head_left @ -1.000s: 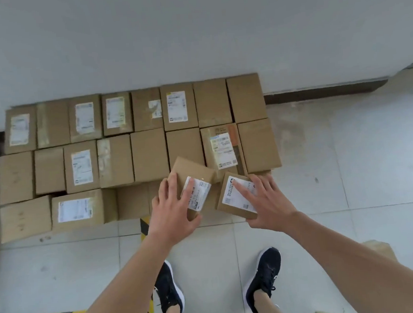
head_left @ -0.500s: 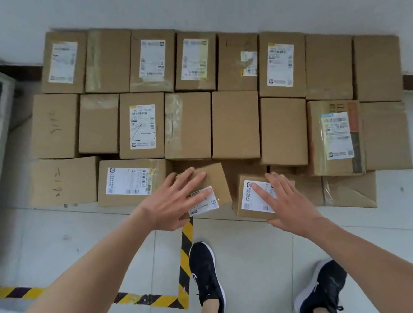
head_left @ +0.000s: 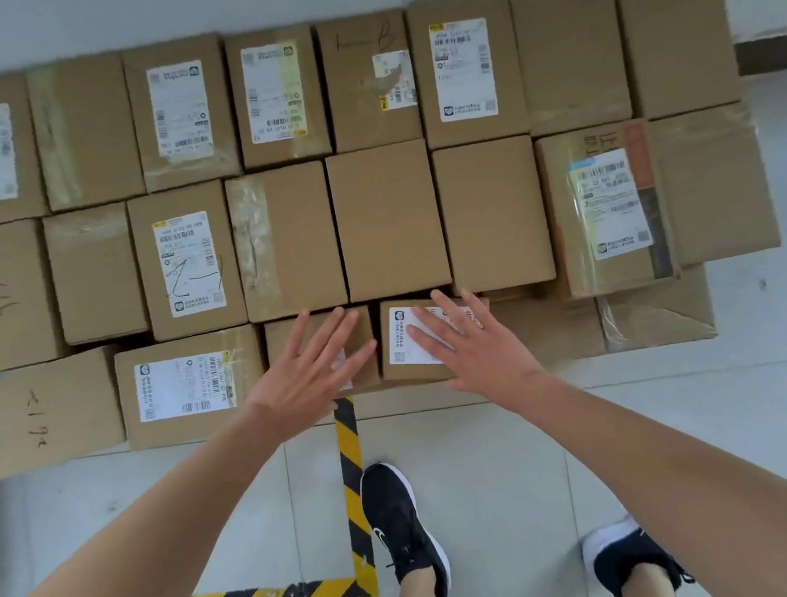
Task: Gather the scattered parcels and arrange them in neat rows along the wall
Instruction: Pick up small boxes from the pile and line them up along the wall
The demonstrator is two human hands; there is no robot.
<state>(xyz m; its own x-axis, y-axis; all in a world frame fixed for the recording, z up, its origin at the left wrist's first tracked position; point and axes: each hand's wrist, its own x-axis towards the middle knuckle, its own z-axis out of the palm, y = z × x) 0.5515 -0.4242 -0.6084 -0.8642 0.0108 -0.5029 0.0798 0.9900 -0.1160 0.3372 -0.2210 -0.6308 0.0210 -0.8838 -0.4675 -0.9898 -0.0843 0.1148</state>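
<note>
Brown cardboard parcels lie in three rows on the floor against the white wall (head_left: 124, 18). In the front row, two small parcels sit side by side. My left hand (head_left: 308, 371) lies flat, fingers spread, on the plain small parcel (head_left: 286, 332). My right hand (head_left: 470, 344) rests flat with spread fingers on the small labelled parcel (head_left: 399, 340). Neither hand grips anything. A wide labelled parcel (head_left: 186, 385) lies left of them, and a crumpled taped parcel (head_left: 656, 315) closes the front row on the right.
Yellow-and-black hazard tape (head_left: 352, 490) runs along the grey tiled floor from the parcels toward my black shoes (head_left: 402, 528). A dark baseboard (head_left: 772, 54) shows at the right of the wall. Bare tiles stretch right of the rows.
The view has come closer and lower over the parcels. Both small parcels have been pushed in, squared up and set flat in the front row. My hands now lie flat on them.
</note>
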